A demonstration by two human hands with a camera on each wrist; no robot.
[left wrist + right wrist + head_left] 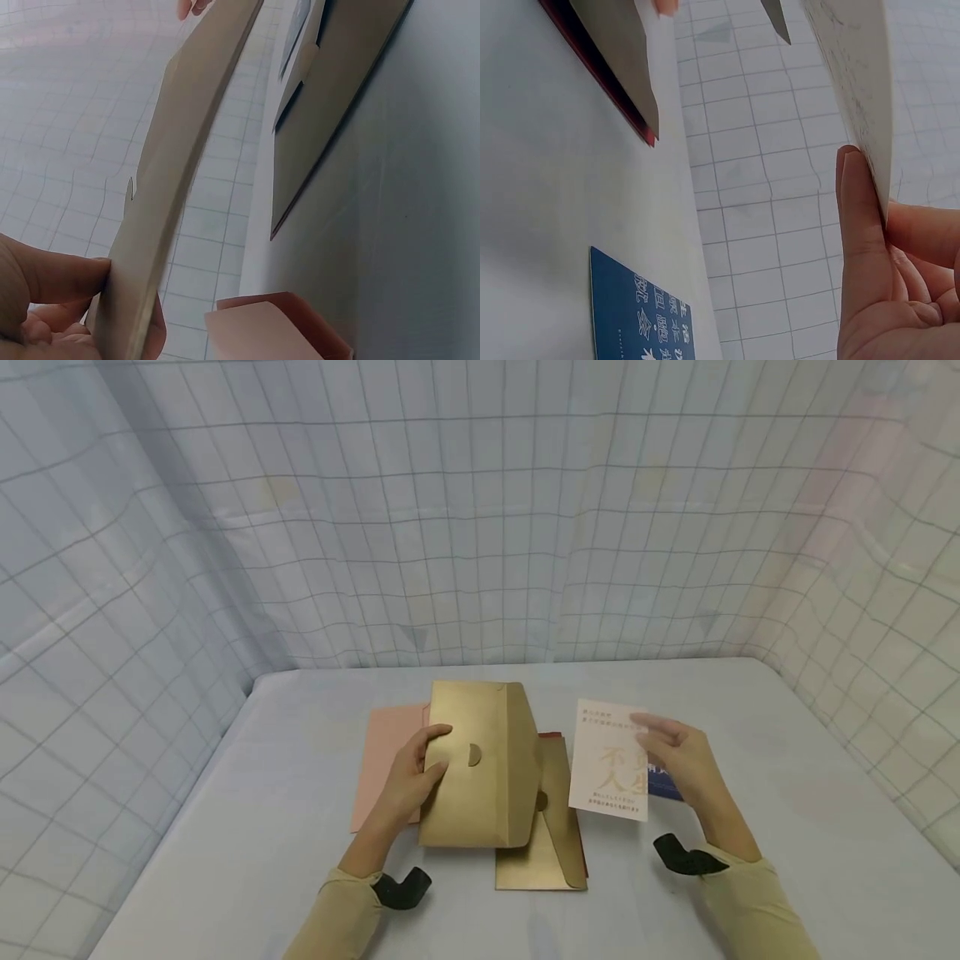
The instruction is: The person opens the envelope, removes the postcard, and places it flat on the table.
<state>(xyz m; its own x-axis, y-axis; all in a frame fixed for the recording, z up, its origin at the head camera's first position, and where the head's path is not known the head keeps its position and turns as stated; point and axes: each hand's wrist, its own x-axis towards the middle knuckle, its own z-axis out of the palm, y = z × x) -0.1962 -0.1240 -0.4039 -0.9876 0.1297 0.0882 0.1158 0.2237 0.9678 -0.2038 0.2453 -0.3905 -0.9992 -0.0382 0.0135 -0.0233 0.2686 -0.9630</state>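
A gold envelope [465, 802] with its flap unfolded is pinched at its left edge by my left hand [412, 774], raised over the table. In the left wrist view the thumb and fingers grip the envelope [172, 150] from both faces. My right hand [682, 758] pinches a white card [603, 760] by its right edge, with gold characters facing me. The right wrist view shows writing on the card's [859, 75] other face. Card and envelope are apart, side by side. Beneath the held envelope lies another gold envelope [536, 868], partly covered, with red edges showing under it.
A pink envelope [378, 760] lies to the left, partly hidden by the held gold one. Behind my right hand lies a blue card [663, 783] with white characters. The white table [300, 718] meets a grid-patterned curtain [487, 527] at its back and sides.
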